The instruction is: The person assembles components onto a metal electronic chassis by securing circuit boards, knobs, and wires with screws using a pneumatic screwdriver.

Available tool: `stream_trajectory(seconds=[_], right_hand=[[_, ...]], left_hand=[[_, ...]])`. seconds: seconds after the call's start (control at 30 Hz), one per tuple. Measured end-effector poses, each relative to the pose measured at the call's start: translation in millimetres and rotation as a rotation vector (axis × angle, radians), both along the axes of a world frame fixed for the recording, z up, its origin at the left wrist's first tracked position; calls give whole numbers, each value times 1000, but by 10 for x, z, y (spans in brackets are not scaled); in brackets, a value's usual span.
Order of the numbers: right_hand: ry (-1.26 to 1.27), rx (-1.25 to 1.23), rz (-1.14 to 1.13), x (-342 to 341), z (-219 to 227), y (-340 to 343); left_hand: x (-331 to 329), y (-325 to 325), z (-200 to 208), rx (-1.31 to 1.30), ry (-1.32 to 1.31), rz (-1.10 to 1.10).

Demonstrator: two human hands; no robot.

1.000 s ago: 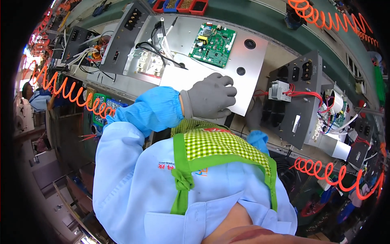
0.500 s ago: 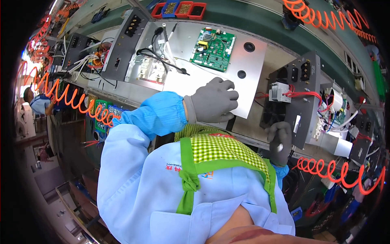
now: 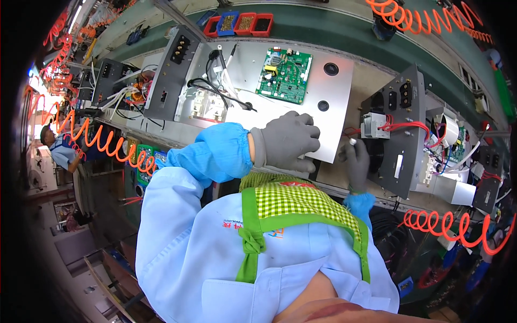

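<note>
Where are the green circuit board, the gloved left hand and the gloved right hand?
Green circuit board (image 3: pixel 284 79): head view, middle of its component-bearing face.
Gloved left hand (image 3: pixel 286 142): head view, back of the hand.
Gloved right hand (image 3: pixel 356 166): head view, middle of the hand, below the fingers.

Two gloved hands (image 3: pixel 288 141), three red bins (image 3: pixel 261 34) and one apron (image 3: pixel 301 202) show.

The metal panel (image 3: pixel 338 89) looks smooth and glossy, the coiled hose (image 3: pixel 453 230) shiny plastic, the apron (image 3: pixel 296 209) cloth.
</note>
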State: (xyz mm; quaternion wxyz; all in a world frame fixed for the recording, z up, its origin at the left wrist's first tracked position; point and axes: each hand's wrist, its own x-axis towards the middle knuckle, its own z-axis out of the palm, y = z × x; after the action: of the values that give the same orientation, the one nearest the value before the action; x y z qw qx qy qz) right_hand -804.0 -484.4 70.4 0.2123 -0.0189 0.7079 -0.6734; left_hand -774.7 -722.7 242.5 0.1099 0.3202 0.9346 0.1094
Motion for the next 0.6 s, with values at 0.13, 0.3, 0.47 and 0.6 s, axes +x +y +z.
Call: stream_trajectory(seconds=[0.13, 0.3, 0.47, 0.6], right_hand=[[157, 37, 10, -262, -777, -412], [-543, -906, 133, -604, -763, -880], [-667, -1022, 129, -566, -317, -917], [-637, -984, 151, -663, -445, -921]], left_hand=[[-345, -73, 125, 207, -56, 104], [-867, -226, -101, 85, -90, 277], [-1042, -120, -451, -175, -245, 256], [-1075, -72, -515, -178, -253, 265]])
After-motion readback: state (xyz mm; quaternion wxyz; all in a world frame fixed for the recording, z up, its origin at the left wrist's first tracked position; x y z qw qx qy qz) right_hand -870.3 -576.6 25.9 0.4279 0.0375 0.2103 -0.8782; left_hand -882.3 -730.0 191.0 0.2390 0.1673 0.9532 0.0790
